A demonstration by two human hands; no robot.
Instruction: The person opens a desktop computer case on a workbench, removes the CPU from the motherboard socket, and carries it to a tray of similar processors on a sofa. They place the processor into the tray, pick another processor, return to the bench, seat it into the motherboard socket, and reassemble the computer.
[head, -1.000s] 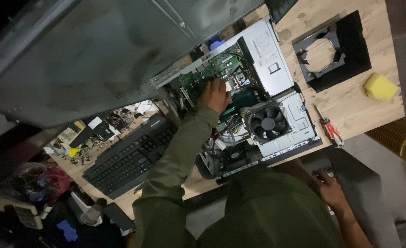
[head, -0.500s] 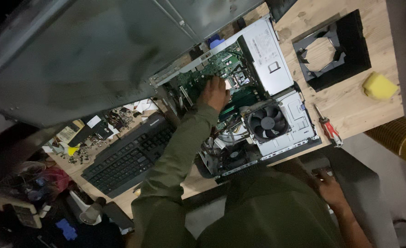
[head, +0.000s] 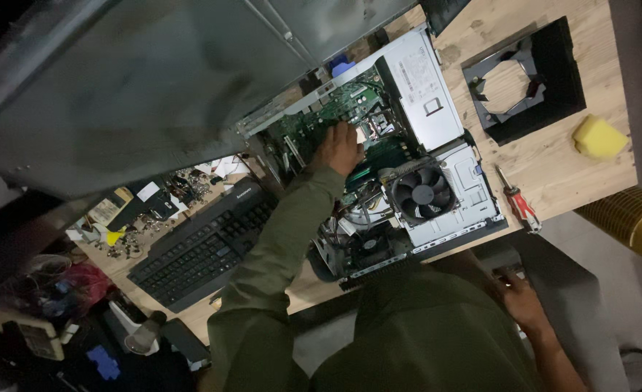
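An open desktop computer case (head: 437, 109) lies on a wooden table (head: 553, 181). My left hand (head: 339, 147), in an olive sleeve, reaches into it and rests on the green motherboard (head: 313, 120), fingers curled down beside the processor socket. What the fingertips touch is hidden. A black cooling fan (head: 421, 194) sits just right of my forearm. My right hand (head: 522, 301) hangs low, below the table's near edge, against something dark. Its fingers are hard to make out.
A red-handled screwdriver (head: 518, 205) lies by the case's right side. A black fan shroud (head: 524, 80) and a yellow sponge (head: 598, 136) sit at the far right. A black keyboard (head: 201, 247) and a clutter of small parts (head: 150, 207) are to the left.
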